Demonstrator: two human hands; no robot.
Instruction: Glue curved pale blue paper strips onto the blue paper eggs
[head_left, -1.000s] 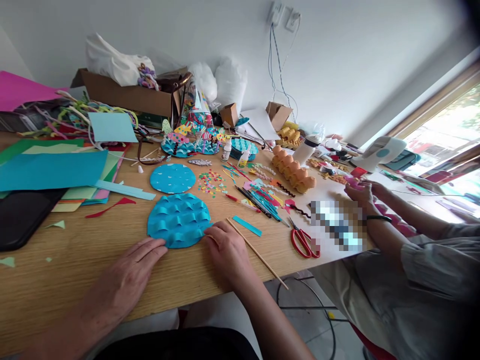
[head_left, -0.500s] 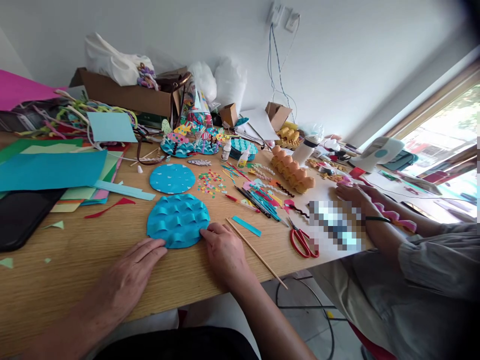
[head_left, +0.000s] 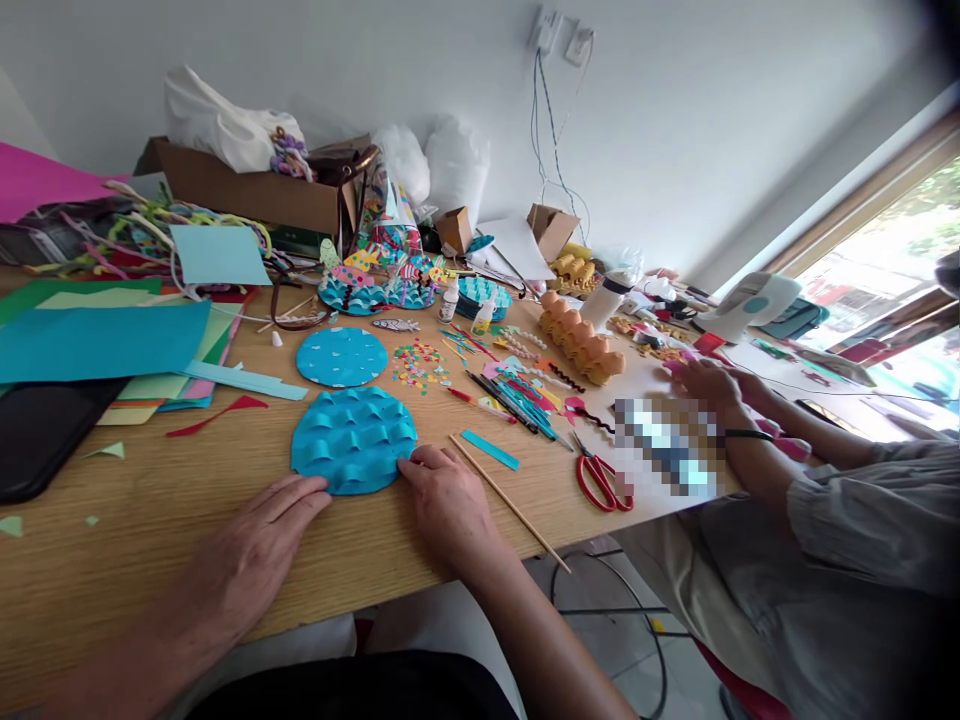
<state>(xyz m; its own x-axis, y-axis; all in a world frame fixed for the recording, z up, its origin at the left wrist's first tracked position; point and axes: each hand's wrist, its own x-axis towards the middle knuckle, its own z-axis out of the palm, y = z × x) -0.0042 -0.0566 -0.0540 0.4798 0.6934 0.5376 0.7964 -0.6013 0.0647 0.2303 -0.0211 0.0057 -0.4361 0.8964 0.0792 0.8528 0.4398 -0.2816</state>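
Note:
A round blue paper disc with rows of raised, wave-like paper loops lies on the table before me. My left hand rests flat beside it, fingers stretched out and tips touching its lower left edge. At the lower right edge, my right hand has its fingers curled, the thumb and forefinger at the rim. Behind this disc lies a flatter blue disc dotted with pale flecks. Just right of my right hand are a thin wooden stick and a blue paper strip.
Red-handled scissors, several pens, paper confetti and an egg-carton piece lie to the right. Coloured paper sheets and a black phone-like slab are at left. Another person's hands work at far right.
The view has shifted slightly. My hands stay at the blue disc's edge. The other person's hands have moved a little at the far right.

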